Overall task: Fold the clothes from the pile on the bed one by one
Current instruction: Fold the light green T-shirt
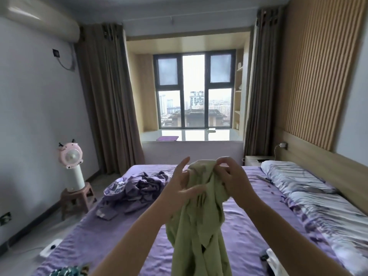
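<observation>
A light green garment (pixel 197 222) hangs bunched in the air above the purple bed (pixel 111 238). My right hand (pixel 233 177) pinches its top edge with curled fingers. My left hand (pixel 182 183) is beside the cloth on its left, fingers spread and straight, the fingertips touching the fabric. A crumpled pile of purple patterned clothes (pixel 137 188) lies on the far left part of the bed, with a small folded purple piece (pixel 106 213) in front of it. A dark teal patterned item (pixel 67 271) shows at the bottom left edge.
Two pale striped pillows (pixel 310 194) lie along the right side by the wooden headboard. A pink fan (pixel 72 166) stands on a stool left of the bed. A white power strip (pixel 50 247) lies on the floor. Curtains and a window are ahead.
</observation>
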`<action>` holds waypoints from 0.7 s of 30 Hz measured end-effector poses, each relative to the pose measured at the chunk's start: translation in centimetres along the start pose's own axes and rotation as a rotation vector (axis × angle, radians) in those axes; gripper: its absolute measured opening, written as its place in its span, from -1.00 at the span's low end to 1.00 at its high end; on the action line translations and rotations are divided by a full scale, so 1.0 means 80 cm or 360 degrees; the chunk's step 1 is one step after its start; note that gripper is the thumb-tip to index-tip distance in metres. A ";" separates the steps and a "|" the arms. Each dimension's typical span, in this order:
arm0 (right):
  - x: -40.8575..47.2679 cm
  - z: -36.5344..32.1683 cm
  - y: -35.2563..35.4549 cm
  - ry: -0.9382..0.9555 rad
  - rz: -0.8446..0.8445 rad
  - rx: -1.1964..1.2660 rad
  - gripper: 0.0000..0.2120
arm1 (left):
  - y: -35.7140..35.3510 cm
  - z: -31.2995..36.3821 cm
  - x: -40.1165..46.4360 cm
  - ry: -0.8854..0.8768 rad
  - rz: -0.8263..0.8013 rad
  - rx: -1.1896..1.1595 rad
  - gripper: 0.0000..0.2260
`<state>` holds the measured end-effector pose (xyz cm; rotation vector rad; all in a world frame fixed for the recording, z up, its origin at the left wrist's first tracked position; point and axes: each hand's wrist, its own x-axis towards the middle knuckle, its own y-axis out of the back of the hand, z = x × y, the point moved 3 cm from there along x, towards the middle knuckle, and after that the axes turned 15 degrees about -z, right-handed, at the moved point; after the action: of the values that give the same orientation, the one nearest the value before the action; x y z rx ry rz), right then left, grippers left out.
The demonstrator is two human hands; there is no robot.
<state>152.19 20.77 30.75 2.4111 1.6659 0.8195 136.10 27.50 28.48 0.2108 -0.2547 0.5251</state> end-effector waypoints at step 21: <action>0.011 -0.025 -0.003 -0.0286 -0.0107 0.0079 -0.96 | 0.073 0.038 -0.005 0.0015 0.0047 0.0244 -0.83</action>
<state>151.27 21.23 32.69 2.3661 1.7057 0.5404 132.18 31.47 32.04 0.3540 -0.2084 0.5753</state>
